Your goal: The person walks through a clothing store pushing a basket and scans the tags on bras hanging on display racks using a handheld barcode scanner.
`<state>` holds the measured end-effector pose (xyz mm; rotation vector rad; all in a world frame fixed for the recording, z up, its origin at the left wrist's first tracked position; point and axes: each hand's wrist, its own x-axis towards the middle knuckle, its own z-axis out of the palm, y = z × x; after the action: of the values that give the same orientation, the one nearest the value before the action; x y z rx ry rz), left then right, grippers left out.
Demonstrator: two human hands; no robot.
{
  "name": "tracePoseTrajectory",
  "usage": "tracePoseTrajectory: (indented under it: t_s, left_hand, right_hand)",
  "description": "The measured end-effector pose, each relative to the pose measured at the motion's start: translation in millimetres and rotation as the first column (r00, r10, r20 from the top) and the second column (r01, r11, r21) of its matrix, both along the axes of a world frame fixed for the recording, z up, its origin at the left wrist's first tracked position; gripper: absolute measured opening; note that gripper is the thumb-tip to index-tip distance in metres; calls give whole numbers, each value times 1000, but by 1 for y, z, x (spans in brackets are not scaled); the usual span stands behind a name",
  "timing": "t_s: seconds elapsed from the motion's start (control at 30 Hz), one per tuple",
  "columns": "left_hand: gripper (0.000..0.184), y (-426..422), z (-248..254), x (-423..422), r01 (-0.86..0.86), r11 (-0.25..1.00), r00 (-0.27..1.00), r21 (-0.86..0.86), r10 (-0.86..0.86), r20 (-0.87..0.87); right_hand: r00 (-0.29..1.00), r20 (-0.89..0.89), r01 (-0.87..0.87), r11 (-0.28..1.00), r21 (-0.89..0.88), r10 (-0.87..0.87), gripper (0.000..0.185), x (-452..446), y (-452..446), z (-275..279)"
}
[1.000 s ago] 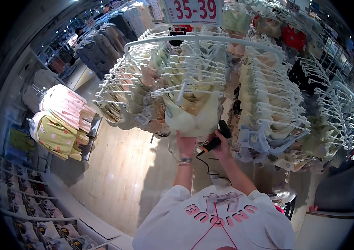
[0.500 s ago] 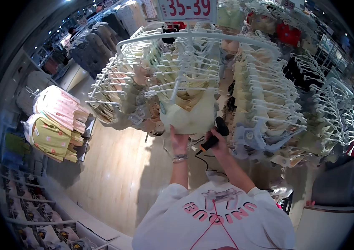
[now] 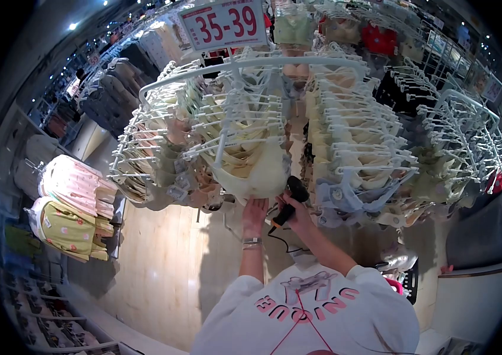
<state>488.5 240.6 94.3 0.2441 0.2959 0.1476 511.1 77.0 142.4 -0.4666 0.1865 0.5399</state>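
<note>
A pale cream bra (image 3: 257, 180) hangs at the front of the middle row of white hangers (image 3: 221, 148). My left hand (image 3: 255, 214), with a bracelet at the wrist, is at its lower edge, fingers closed on the hem; some fingertips are hidden by the fabric. My right hand (image 3: 299, 216) is wrapped round a black handheld tool (image 3: 294, 195) with an orange band and a thin black cord (image 3: 277, 238). The tool's rounded head is beside the bra's right side. Its exact kind is not clear.
White curved rails (image 3: 251, 63) carry dense rows of bras to the left and right. A 35-39 sign (image 3: 222, 25) stands above. Folded-over pink clothes (image 3: 73, 183) and green clothes (image 3: 64, 228) hang at left. Low compartments (image 3: 55, 325) are at lower left.
The view has shifted, so the rack sits lower and further left. My left hand has turned under the bra's lower edge, its fingers now showing in front. My right hand still holds the tool.
</note>
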Motion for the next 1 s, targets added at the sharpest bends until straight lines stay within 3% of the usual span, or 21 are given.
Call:
tracePoseTrajectory:
  t_s: [0.1, 0.23, 0.53, 0.63, 0.73, 0.83, 1.0]
  left_hand:
    - [32, 3, 3, -4, 0, 964, 995, 265, 25, -92]
    - [32, 4, 28, -10, 59, 815, 977, 576, 72, -202]
    - [33, 9, 37, -11, 131, 592, 935, 796, 193, -297]
    - [31, 9, 38, -13, 7, 667, 956, 745, 213, -199]
    - [26, 8, 28, -8, -163, 837, 955, 523, 267, -130]
    - [23, 11, 18, -3, -246, 907, 945, 341, 303, -124]
    - [18, 15, 7, -4, -210, 960, 973, 184, 224, -60]
  right_hand:
    - [1000, 0, -7, 1000, -11, 7, 46, -1, 0, -2]
    - [999, -39, 0, 1000, -11, -1, 44, -3, -2, -1]
    - [997, -72, -24, 999, -45, 21, 40, -6, -6, -3]
    - [995, -104, -16, 998, -57, 10, 44, -12, -5, 6]
    - [996, -70, -59, 997, -45, 56, 43, -14, -6, -3]
    - [994, -66, -94, 995, -37, 91, 30, -16, -6, -12]
    - [994, -59, -96, 993, -69, 92, 27, -23, -9, -9]
